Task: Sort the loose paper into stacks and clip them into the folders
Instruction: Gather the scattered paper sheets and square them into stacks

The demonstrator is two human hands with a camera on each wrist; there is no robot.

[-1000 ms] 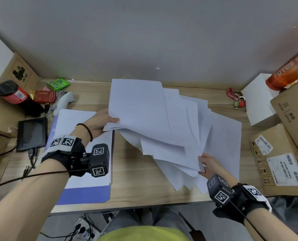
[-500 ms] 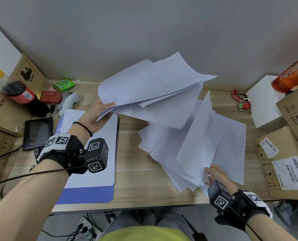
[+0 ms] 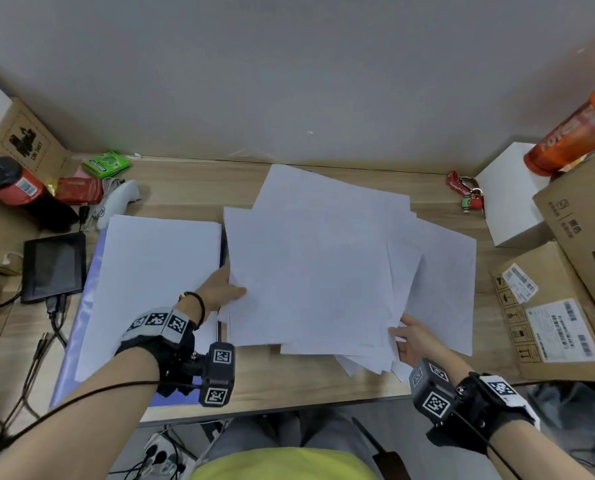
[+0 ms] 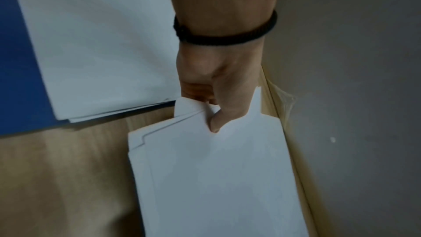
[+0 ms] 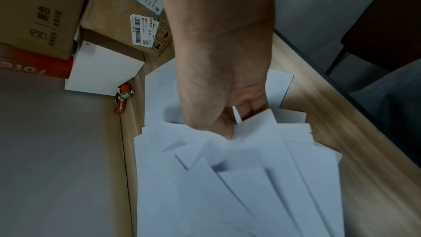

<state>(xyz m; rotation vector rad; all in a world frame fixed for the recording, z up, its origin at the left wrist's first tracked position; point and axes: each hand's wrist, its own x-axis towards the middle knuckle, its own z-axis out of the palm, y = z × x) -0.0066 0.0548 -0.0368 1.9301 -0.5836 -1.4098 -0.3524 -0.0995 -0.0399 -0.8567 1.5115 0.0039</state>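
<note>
A loose pile of white paper sheets (image 3: 324, 265) lies fanned across the middle of the wooden desk. My left hand (image 3: 225, 289) pinches the pile's left edge, thumb on top (image 4: 216, 122), fingers underneath. My right hand (image 3: 407, 341) grips the lower right corners of several sheets (image 5: 239, 159), thumb over them. To the left lies a blue folder (image 3: 81, 306) with a neat white stack (image 3: 150, 289) on it, close beside my left hand.
Cardboard boxes (image 3: 559, 306) and a white box (image 3: 507, 202) crowd the right side, with an orange bottle (image 3: 573, 133) on top. Red keys (image 3: 466, 195) lie at the back. A small black screen (image 3: 55, 268), a white controller (image 3: 116, 202) and packets sit at the left.
Half a second ago my left hand held several sheets raised and curling in the air; now they are down flat on the pile. Both hands have drawn in at its edges.
</note>
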